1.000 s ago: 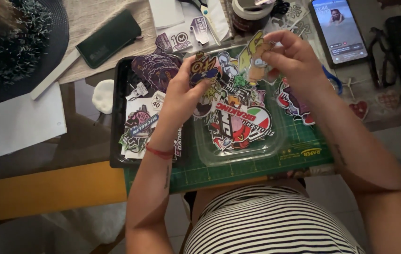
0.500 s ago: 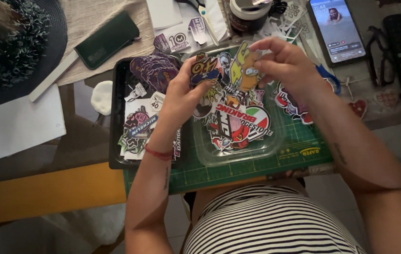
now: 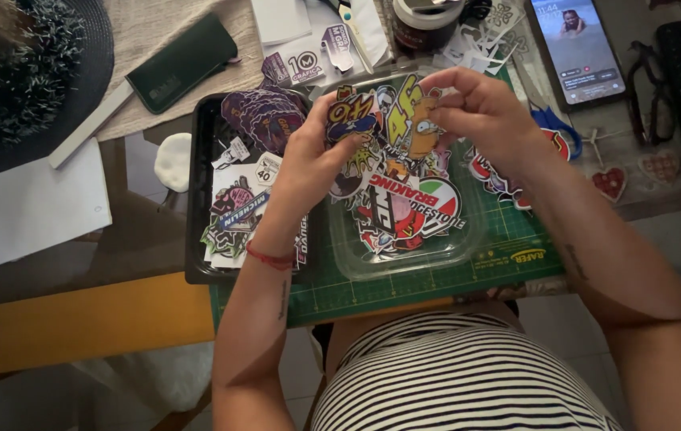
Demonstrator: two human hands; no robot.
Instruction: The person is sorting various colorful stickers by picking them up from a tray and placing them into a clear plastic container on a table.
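Gripping stickers (image 3: 392,120) between both hands, left hand (image 3: 308,160), right hand (image 3: 488,120), fingers curled

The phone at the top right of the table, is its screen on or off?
On. The phone lies flat beside the green cutting mat, and its screen is lit, showing a picture with bright text lines under it.

Stickers (image 3: 404,211) lie in a tray (image 3: 468,247) on a cutting mat (image 3: 516,263); another tray (image 3: 197,199) sits left, phone (image 3: 576,48) behind right.
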